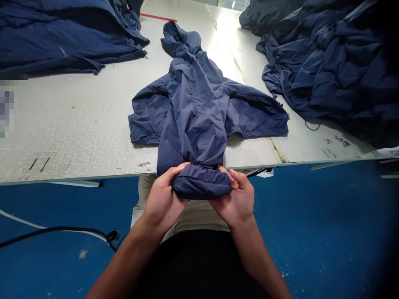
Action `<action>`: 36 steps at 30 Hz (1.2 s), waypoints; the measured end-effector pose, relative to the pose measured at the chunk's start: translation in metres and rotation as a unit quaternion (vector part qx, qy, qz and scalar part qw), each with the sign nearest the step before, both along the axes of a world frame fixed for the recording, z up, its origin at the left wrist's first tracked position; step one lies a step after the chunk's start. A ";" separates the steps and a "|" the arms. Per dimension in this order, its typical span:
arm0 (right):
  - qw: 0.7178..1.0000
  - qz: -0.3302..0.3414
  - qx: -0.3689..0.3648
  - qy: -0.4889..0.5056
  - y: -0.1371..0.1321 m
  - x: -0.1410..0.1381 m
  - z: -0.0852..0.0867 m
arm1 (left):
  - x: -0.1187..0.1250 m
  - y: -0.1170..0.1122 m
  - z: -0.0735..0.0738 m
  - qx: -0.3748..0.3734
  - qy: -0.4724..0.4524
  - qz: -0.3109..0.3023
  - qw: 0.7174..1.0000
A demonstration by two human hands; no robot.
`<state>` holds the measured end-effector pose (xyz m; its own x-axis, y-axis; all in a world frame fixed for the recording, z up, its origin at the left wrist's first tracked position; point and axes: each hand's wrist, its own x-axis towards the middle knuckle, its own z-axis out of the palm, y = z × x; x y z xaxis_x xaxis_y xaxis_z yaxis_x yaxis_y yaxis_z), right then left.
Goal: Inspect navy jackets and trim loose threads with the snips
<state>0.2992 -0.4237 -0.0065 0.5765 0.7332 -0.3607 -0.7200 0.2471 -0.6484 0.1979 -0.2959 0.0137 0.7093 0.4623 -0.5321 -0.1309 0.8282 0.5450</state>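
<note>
Jacket (pixel 196 108) mostly on counter (pixel 77 137), folded end (pixel 202 183) past the edge. Left hand (pixel 166 193) and right hand (pixel 236 194) grip its sides. Risks: uneven grip could let the fold slip loose; too hard a pull could drag the rest off.

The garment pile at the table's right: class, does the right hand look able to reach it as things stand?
Probably, but only after letting go: the right hand grips the navy garment. The garment pile lies on that hand's side, with nothing apparent blocking the way.
</note>
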 end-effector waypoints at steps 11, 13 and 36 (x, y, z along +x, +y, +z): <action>0.990 0.042 0.136 0.016 -0.012 0.003 0.013 | 0.009 0.006 0.026 -0.151 -0.091 -0.036 0.984; 0.989 0.034 0.146 0.007 -0.012 0.001 0.014 | 0.008 0.005 0.027 -0.149 -0.105 -0.036 0.983; 0.965 0.005 0.254 -0.068 -0.006 -0.021 0.040 | -0.012 0.002 0.030 0.799 -0.030 0.106 0.591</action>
